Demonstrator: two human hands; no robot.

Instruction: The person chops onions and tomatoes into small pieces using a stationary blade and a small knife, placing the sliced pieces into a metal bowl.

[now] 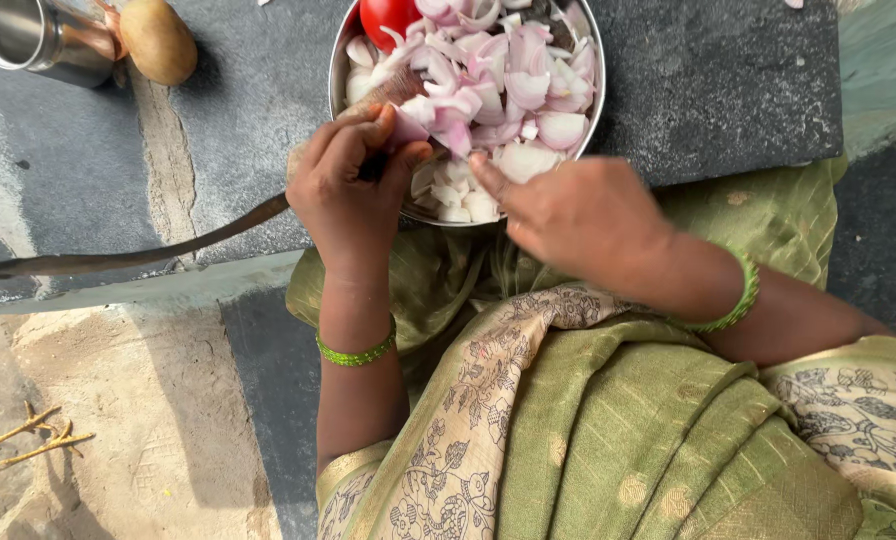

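Note:
A steel bowl [336, 62] heaped with chopped pink onion [513, 75] and a red tomato [386, 14] sits on a dark stone slab [728, 80]. My left hand [353, 195] is at the bowl's near-left rim, its thumb and fingers pinched on an onion piece [410, 127]. A long, dark curved blade [118, 258] runs out to the left from under that hand, and a brown wooden piece [393, 92] lies just beyond the fingers. My right hand [578, 215] rests at the bowl's near rim, fingertips on the white onion pieces [468, 195], holding nothing.
A steel cup [28, 38] and a potato [158, 40] stand at the slab's far left. Dry twigs [23, 445] lie on the sandy ground at lower left. Green patterned cloth [608, 430] covers my lap below the slab's edge.

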